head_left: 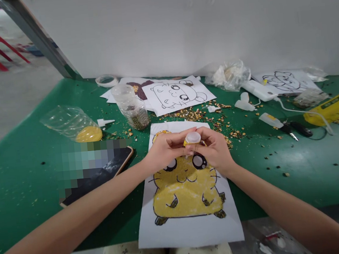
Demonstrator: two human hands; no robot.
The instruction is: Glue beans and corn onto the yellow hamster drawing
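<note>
A small glue bottle [193,137] with a translucent white end and a yellow label is gripped between my left hand [167,149] and my right hand [215,146]. Fingers of both hands close round it from either side, and its lower part is hidden by them. Beneath the hands lies a paper sheet [147,235] with a hamster picture [187,198], its body covered in yellow grains and its feet in dark greenish ones. My hands cover most of the hamster's head above the eyes.
A phone [102,174] lies left of the sheet. Behind are a plastic bottle with yellow grains [89,134], one with green grains [139,116], a hamster drawing [178,96] and scattered seeds [192,114]. Rightward are a white glue gun [259,90], another glue bottle [270,121] and keys [290,132].
</note>
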